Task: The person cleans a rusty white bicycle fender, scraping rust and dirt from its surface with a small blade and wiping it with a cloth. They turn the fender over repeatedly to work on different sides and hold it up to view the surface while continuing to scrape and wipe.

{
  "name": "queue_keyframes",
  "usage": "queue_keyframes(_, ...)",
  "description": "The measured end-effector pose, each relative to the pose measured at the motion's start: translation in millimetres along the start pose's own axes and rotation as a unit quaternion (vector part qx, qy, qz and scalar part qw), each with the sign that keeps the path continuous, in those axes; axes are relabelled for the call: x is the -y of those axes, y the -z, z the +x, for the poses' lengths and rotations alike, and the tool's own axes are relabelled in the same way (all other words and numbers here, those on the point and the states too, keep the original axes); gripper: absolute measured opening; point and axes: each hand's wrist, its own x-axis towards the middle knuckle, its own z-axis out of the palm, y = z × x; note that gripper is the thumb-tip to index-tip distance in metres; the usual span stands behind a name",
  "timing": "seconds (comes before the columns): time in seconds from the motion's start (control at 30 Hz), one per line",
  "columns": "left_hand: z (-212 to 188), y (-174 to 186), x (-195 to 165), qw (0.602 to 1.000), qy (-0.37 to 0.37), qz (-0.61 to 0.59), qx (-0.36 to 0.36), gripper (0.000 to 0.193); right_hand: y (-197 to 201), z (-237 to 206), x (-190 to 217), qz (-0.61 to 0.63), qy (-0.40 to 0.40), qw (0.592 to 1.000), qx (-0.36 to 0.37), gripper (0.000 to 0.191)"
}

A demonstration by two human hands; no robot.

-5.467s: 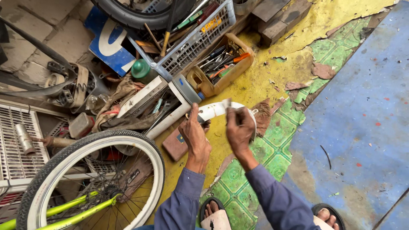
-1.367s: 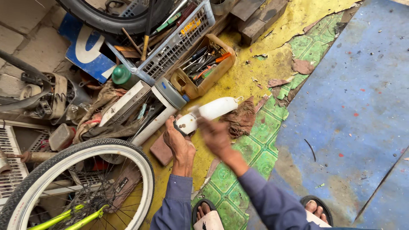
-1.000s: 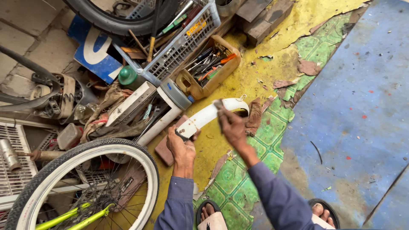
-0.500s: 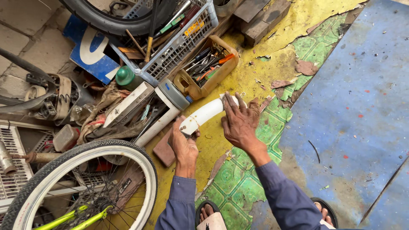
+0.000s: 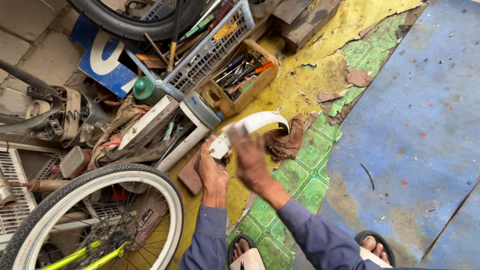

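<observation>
White curved fender (image 5: 252,125) sits mid-scene just above the floor, near end clamped in the left hand (image 5: 212,172), far end arcing right to just beside the brown rag (image 5: 285,142). Versus half a second back: the right hand (image 5: 250,160) has slid from the fender's far end to its near-middle, now blurred, palm down across the fender, fingers loosely spread and laid flat, not gripping. Left hand unchanged, fingers curled tight round the fender's near tip, wrist straight, blue sleeve below. Fender itself barely moved. Left of the hands: brick (image 5: 190,175) touching the white frame (image 5: 165,130), then the bicycle wheel (image 5: 95,215) close in at near left. Far side crowded by the yellow tool box (image 5: 240,82) and grey basket (image 5: 205,50). Open room lies to the right, over green tile (image 5: 305,175) and the blue floor (image 5: 415,125). Sandalled feet (image 5: 372,247) at the near edge.
</observation>
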Motion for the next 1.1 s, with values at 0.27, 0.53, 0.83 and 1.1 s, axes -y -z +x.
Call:
queue_keyframes(0.27,4,6,2,1.000,0.008,0.023,0.007,0.024,28,7,-48,0.008,-0.130,0.981,-0.143,0.061)
queue_keyframes(0.53,0,-6,2,0.999,-0.009,0.037,0.006,0.020,7,-2,-6,0.013,0.008,0.998,-0.068,0.072)
queue_keyframes(0.83,0,2,2,0.999,-0.028,0.021,0.040,0.019,32,18,-68,0.055,-0.136,0.978,-0.146,0.064)
queue_keyframes(1.1,9,1,7,0.994,-0.065,0.089,0.004,0.035,8,1,26,0.031,0.038,0.999,0.005,0.062)
